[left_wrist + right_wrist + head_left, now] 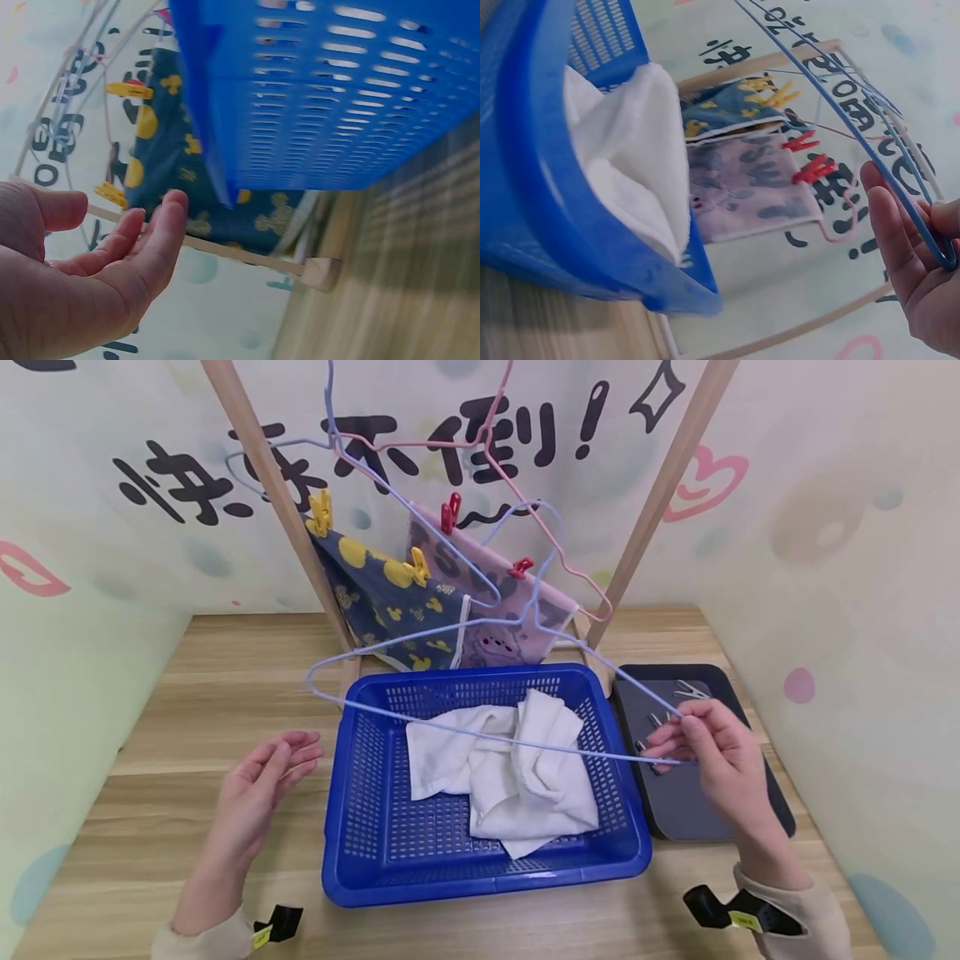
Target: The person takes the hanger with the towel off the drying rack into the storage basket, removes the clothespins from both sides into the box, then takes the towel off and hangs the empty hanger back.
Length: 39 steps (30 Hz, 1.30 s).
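Note:
My right hand pinches one end of a light-blue clothes hanger between thumb and fingers. The hanger is held up over the blue plastic basket, its hook pointing away from me. To the left of the basket, my left hand hovers with fingers relaxed and slightly bent, holding nothing. A crumpled white towel lies in the basket. In the right wrist view the hanger's rounded corner sits in the fingers, and the towel shows above the basket rim.
A dark tray with several small metal clips stands right of the basket. Behind, a wooden frame carries a dark-blue patterned cloth with yellow clothespins and a pink cloth with red clothespins, on a blue and a pink hanger.

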{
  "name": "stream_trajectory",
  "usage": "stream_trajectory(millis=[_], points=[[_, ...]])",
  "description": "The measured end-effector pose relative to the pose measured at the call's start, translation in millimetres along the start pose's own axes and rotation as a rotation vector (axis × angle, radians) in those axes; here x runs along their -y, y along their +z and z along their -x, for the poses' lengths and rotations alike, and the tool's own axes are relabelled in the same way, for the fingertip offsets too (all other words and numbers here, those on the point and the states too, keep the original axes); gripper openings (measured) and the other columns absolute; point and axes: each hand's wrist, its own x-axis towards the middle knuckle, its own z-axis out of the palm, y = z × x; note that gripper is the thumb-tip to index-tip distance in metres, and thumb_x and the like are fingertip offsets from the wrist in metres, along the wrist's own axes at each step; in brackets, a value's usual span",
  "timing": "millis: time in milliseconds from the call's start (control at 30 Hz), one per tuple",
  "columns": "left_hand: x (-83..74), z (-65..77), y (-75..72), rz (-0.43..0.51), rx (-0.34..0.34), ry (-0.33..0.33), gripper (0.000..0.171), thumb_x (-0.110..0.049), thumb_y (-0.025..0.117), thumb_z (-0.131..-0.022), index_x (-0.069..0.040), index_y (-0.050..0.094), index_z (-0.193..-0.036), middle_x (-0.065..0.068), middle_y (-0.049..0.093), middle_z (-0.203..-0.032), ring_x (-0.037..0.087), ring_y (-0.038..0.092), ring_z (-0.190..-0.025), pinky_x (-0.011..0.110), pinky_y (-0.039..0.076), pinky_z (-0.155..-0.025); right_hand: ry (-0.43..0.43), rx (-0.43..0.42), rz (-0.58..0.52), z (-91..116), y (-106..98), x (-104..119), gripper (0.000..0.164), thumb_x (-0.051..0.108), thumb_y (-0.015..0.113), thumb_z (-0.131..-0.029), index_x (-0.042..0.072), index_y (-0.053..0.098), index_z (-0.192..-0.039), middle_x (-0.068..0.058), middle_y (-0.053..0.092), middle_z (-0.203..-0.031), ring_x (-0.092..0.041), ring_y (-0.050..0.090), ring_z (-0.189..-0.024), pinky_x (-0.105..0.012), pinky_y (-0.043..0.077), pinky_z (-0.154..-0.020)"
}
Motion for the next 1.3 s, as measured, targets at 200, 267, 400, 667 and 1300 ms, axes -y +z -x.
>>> stream_trajectory(millis=[200, 267, 400, 667, 1300], points=[[10.7, -1.1, -6.2, -0.079, -0.019, -0.103, 0.025, -0.006, 0.046, -0.098, 0.004, 0.054, -0.119, 0.002, 0.066, -0.112, 0.012, 0.064, -0.102, 0.023, 0.049, -0.087, -0.079, -0.077, -0.106, -4.3, -12.1, 10.4, 0.021, -0.016, 0.027, -0.095, -0.017, 0.048, -0.098, -0.019, 0.068, -0.083, -0.022, 0.069, -0.069, -0.026, 0.056, -0.054], [13.3, -1.4, -7.5, -0.094, -0.013, -0.127, 0.028, -0.005, 0.047, -0.098, 0.009, 0.051, -0.122, 0.000, 0.065, -0.112, 0.011, 0.064, -0.101, 0.023, 0.049, -0.087, -0.108, -0.116, -0.128, -7.1, -16.6, 14.5, 0.020, -0.015, 0.028, -0.095, -0.017, 0.047, -0.097, -0.020, 0.068, -0.081, -0.023, 0.069, -0.068, -0.027, 0.056, -0.054], [18.1, -2.0, -9.8, -0.123, 0.013, -0.179, 0.041, -0.006, 0.048, -0.098, 0.021, 0.037, -0.127, -0.004, 0.065, -0.110, 0.010, 0.064, -0.100, 0.023, 0.050, -0.087, -0.139, -0.250, -0.167, -13.9, -25.7, 24.9, 0.015, -0.013, 0.034, -0.095, -0.018, 0.047, -0.093, -0.024, 0.066, -0.077, -0.027, 0.069, -0.064, -0.030, 0.056, -0.053], [23.7, -1.7, -9.6, -0.213, 0.012, -0.285, 0.051, -0.009, 0.047, -0.099, 0.026, 0.027, -0.130, -0.014, 0.064, -0.107, 0.003, 0.062, -0.097, 0.019, 0.051, -0.084, -0.186, -0.527, -0.206, -24.9, -48.1, 40.2, 0.008, -0.012, 0.044, -0.092, -0.017, 0.047, -0.087, -0.029, 0.063, -0.072, -0.031, 0.067, -0.059, -0.033, 0.054, -0.047], [34.1, -2.3, -8.3, -0.234, 0.040, -0.383, 0.046, -0.008, 0.047, -0.098, 0.021, 0.030, -0.130, -0.010, 0.066, -0.096, 0.004, 0.063, -0.088, 0.021, 0.054, -0.076, -0.252, -0.776, 0.015, -54.6, -73.7, 40.7, 0.008, -0.007, 0.049, -0.092, -0.010, 0.052, -0.085, -0.023, 0.064, -0.066, -0.025, 0.066, -0.053, -0.026, 0.054, -0.046]])
